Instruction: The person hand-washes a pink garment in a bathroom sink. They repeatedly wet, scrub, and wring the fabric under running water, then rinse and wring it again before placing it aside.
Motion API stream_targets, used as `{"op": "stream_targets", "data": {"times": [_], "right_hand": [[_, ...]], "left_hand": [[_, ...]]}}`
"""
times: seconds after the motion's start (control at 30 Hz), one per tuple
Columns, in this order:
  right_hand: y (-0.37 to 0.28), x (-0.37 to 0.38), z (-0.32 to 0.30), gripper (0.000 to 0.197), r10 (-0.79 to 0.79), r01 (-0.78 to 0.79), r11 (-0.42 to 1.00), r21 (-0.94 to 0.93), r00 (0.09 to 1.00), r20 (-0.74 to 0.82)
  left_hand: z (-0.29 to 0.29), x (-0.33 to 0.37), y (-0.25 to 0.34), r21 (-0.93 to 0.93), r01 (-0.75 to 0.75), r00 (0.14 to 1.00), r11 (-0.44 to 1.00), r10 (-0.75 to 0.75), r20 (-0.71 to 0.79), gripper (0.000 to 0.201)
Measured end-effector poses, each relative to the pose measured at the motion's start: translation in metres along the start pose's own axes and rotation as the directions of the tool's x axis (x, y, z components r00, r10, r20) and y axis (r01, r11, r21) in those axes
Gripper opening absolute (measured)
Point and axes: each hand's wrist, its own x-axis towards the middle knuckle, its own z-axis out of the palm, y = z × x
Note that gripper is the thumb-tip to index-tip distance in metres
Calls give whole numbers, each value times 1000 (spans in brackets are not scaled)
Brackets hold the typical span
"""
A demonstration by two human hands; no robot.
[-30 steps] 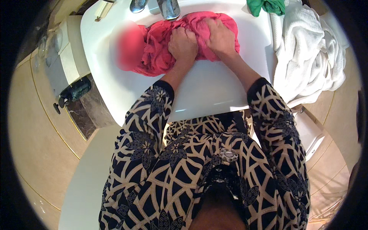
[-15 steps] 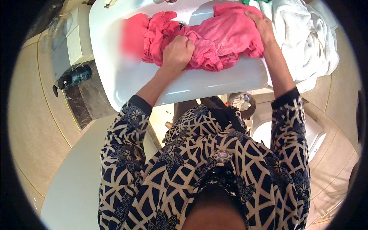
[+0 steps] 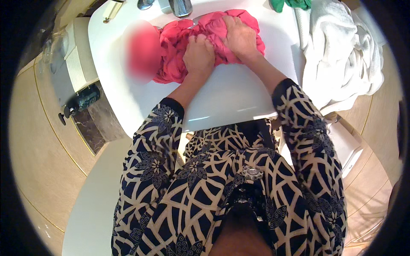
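A bunched pink cloth (image 3: 172, 50) lies wet-looking and wrinkled in the white sink (image 3: 232, 96). My left hand (image 3: 200, 56) is closed on the middle of it, knuckles up. To the right of that, my right hand (image 3: 241, 39) presses down over the cloth's right part, fingers bent into the folds, so the two hands are close together. The fingertips of both are partly hidden in the fabric. At its left end the cloth fades into a blurred patch.
A metal faucet (image 3: 181, 7) stands at the sink's far side. White towels (image 3: 339, 55) are heaped to the right, with something green (image 3: 297, 3) beyond the sink's far right corner. A dark pump bottle (image 3: 86, 99) and a pale box-like block (image 3: 83, 49) are on the left.
My right hand has moved left and inward, bringing the cloth's right end with it and bunching it toward my left hand. The faucet has come into fuller view.
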Motion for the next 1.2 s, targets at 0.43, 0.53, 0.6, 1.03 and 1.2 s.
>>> {"op": "stream_targets", "data": {"times": [0.43, 0.53, 0.6, 1.03, 1.2], "right_hand": [[60, 20, -79, 25, 551, -370, 171, 913, 804, 223], [33, 5, -140, 26, 493, -329, 58, 943, 830, 259], [30, 0, -167, 28, 424, -280, -42, 959, 864, 270], [27, 3, -166, 40, 220, -305, -326, 895, 896, 385], [16, 14, -161, 32, 342, -247, -310, 918, 872, 350]], "left_hand": [[-64, 19, -46, -966, 235, 901, 106, -397, 176, 32], [-82, 14, -36, -987, 160, 941, 13, -303, 149, 30], [-88, 10, -35, -988, 149, 931, 30, -340, 130, 23], [-74, -10, -47, -508, -299, 944, 808, 173, -281, 45], [-41, -29, 10, -70, -308, 911, 949, 315, 266, 77]]}}
